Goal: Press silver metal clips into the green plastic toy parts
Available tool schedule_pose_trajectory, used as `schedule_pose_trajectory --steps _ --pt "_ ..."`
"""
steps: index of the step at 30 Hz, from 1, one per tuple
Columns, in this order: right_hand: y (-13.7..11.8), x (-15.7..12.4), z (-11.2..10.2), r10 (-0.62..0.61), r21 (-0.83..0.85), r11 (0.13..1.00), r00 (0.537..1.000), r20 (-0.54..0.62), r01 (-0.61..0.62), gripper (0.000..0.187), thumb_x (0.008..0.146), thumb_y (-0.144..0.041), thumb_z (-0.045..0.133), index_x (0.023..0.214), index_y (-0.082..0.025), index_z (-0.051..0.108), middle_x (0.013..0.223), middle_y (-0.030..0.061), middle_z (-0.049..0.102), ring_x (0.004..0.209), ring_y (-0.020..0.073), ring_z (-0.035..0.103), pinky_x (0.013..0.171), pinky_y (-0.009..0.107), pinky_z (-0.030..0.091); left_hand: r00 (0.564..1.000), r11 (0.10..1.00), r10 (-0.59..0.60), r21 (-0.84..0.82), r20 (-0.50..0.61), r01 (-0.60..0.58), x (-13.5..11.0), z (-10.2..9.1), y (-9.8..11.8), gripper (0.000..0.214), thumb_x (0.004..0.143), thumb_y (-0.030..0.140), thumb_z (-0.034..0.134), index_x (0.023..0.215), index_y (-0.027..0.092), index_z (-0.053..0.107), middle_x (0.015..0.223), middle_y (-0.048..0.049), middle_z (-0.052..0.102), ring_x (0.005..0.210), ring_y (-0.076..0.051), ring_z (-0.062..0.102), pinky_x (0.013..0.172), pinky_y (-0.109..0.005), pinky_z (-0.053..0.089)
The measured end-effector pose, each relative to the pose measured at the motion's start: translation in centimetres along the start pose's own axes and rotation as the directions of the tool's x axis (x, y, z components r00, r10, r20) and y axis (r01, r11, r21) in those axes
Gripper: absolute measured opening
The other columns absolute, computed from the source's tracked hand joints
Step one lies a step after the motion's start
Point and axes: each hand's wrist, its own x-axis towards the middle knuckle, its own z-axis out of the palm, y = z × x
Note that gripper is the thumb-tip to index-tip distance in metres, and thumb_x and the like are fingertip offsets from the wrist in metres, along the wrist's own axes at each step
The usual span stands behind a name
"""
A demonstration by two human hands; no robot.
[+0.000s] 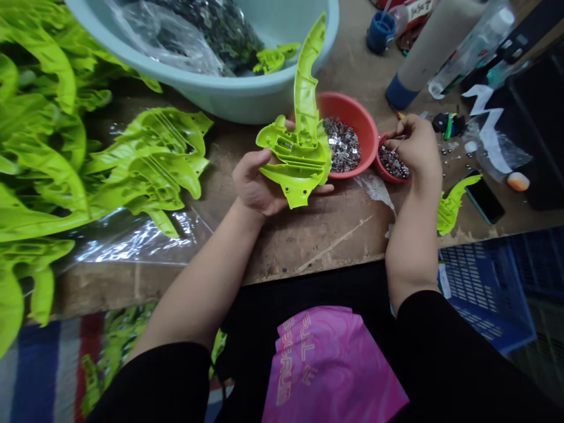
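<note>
My left hand [259, 182] cradles a lime-green moulded plastic part [302, 155] palm up, with its long curved arm pointing away from me. The part's ribbed inner side faces up. My right hand [416, 150] pinches a thin metal pick or tweezers [399, 143] above a small red bowl [382, 170] of dark glittering beads or studs [393, 163]. Its tip is partly hidden by my fingers. Beside it, a larger red bowl [359, 126] holds silvery metallic pieces [342, 144], right next to the green part.
A pale blue plastic basin [229, 100] holds bagged dark pieces and green parts at the back. Many green parts [150, 158] are heaped on plastic sheeting at left. Bottles, a phone [484, 197] and small items lie at right. A blue crate [484, 288] sits below the bench edge.
</note>
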Motion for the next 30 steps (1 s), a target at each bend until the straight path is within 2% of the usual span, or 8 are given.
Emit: schedule_pose_trajectory --steps 2,5,9,13,19,23,26,30 --pt "-0.1 0.0 0.3 0.029 0.109 0.994 1.000 0.010 -0.029 0.041 0.070 -0.010 0.077 0.078 -0.028 0.041 0.090 0.0035 0.073 0.091 0.0230 0.068 0.089 0.042 0.058 1.000 1.000 -0.018 0.009 -0.012 0.018 0.0 0.2 0.1 0.065 0.063 0.053 0.069 0.128 0.044 0.069 0.141 0.0008 0.073 0.149 -0.052 0.054 0.093 -0.076 0.065" --pt "-0.6 -0.2 0.5 0.045 0.181 0.982 0.999 0.004 -0.045 0.043 0.068 -0.009 0.079 0.078 -0.029 0.043 0.087 0.0008 0.071 0.086 0.0213 0.064 0.089 0.042 0.056 0.999 1.000 -0.023 0.001 -0.035 0.023 0.0 0.5 0.1 0.074 0.061 0.051 0.067 0.135 0.047 0.067 0.141 0.0043 0.073 0.154 -0.058 0.043 0.105 -0.093 0.050" --pt "-0.9 -0.2 0.3 0.051 0.171 0.985 0.996 -0.070 -0.039 0.045 0.070 -0.010 0.082 0.077 -0.029 0.042 0.084 0.0006 0.069 0.085 0.0202 0.062 0.091 0.043 0.055 0.999 1.000 0.006 -0.015 -0.048 -0.007 -0.1 0.8 0.1 0.065 0.060 0.048 0.068 0.125 0.045 0.073 0.128 0.0027 0.077 0.153 -0.060 0.041 0.110 -0.101 0.036" --pt "-0.8 0.1 0.3 0.044 0.224 0.975 0.993 -0.112 -0.018 0.047 0.068 0.007 0.074 0.079 -0.028 0.045 0.089 0.0020 0.073 0.086 0.0186 0.067 0.089 0.040 0.057 1.000 1.000 -0.001 -0.008 0.022 0.001 -0.2 0.7 0.0 0.047 0.065 0.048 0.070 0.111 0.041 0.077 0.140 0.0047 0.074 0.152 -0.055 0.047 0.108 -0.092 0.049" --pt "0.9 1.0 0.7 -0.016 0.358 0.932 0.995 -0.102 0.051 0.050 0.071 0.010 0.072 0.081 -0.029 0.043 0.087 0.0010 0.075 0.090 0.0200 0.071 0.089 0.041 0.060 0.999 0.999 -0.032 -0.011 0.016 0.032 -0.5 0.9 0.3 0.040 0.075 0.040 0.063 0.113 0.039 0.076 0.145 0.0016 0.072 0.140 -0.043 0.065 0.085 -0.060 0.072" --pt "2.9 2.2 0.8 -0.109 0.395 0.906 0.986 -0.122 0.149 0.047 0.081 -0.017 0.086 0.088 -0.031 0.042 0.090 0.0005 0.076 0.091 0.0204 0.070 0.089 0.045 0.060 0.999 0.999 -0.037 -0.002 0.019 0.037 -0.7 1.1 0.4 0.042 0.075 0.041 0.062 0.115 0.040 0.076 0.141 0.0021 0.074 0.138 -0.043 0.066 0.087 -0.063 0.070" --pt "3.4 2.9 1.1 -0.102 0.447 0.872 0.968 -0.228 0.197 0.061 0.071 -0.034 0.097 0.088 -0.031 0.039 0.087 -0.0014 0.076 0.078 0.0184 0.068 0.078 0.043 0.059 0.999 0.998 -0.028 0.050 -0.016 0.029 -0.7 1.0 0.4 0.051 0.074 0.041 0.061 0.124 0.039 0.074 0.140 0.0012 0.074 0.135 -0.043 0.068 0.094 -0.071 0.066" --pt "1.6 2.6 1.4 -0.141 0.528 0.810 0.959 -0.246 0.255 0.074 0.060 -0.048 0.104 0.085 -0.031 0.036 0.086 -0.0024 0.076 0.081 0.0185 0.071 0.078 0.041 0.060 0.996 0.997 -0.075 0.033 0.040 0.074 -0.8 0.7 0.2 0.064 0.067 0.032 0.063 0.130 0.041 0.068 0.137 0.0009 0.073 0.130 -0.041 0.069 0.089 -0.066 0.067"
